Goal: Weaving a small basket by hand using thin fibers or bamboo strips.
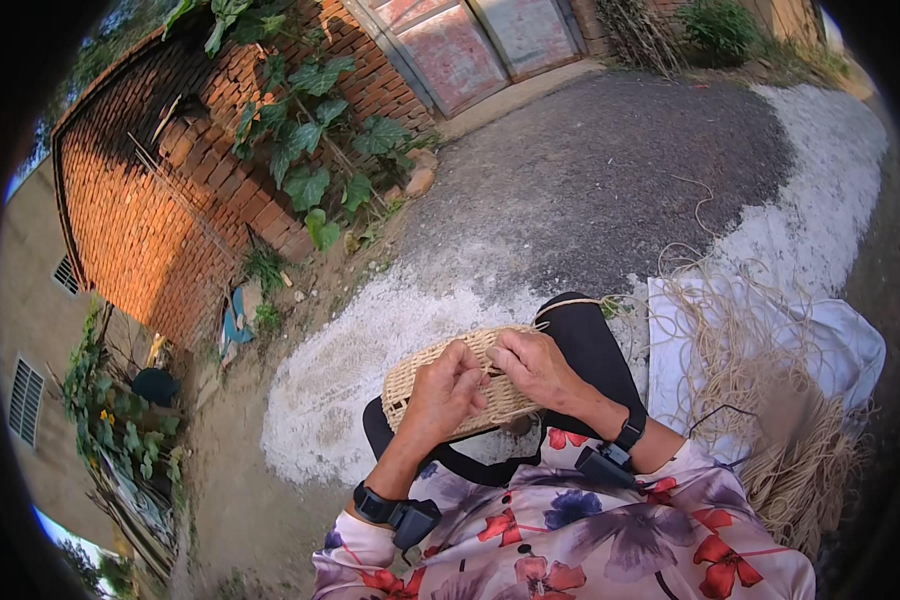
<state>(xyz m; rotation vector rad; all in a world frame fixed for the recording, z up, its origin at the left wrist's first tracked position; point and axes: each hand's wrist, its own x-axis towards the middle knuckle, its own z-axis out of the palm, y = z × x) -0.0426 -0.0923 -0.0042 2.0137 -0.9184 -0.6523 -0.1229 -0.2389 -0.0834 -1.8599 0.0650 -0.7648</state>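
An oblong piece of pale tan basket weaving (425,362) lies tilted across my lap, with a few dark gaps in its weave. My left hand (448,392) is closed over its middle, thumb and fingertips pressed together; whatever they pinch is too small to make out. Beside it, my right hand (542,368) is closed with curled fingers at the weaving's right part, gripping it there. Its fingertips are partly hidden. A tan cord (582,302) runs from the weaving's upper right corner over my dark-clad knee toward the right.
To my right, a big tangle of loose tan cord (770,400) lies on a white sheet (665,340). Pale and dark gravel (590,170) covers the ground ahead. A brick wall (140,220) with leafy vines (310,130) and a metal door (450,60) stand farther off.
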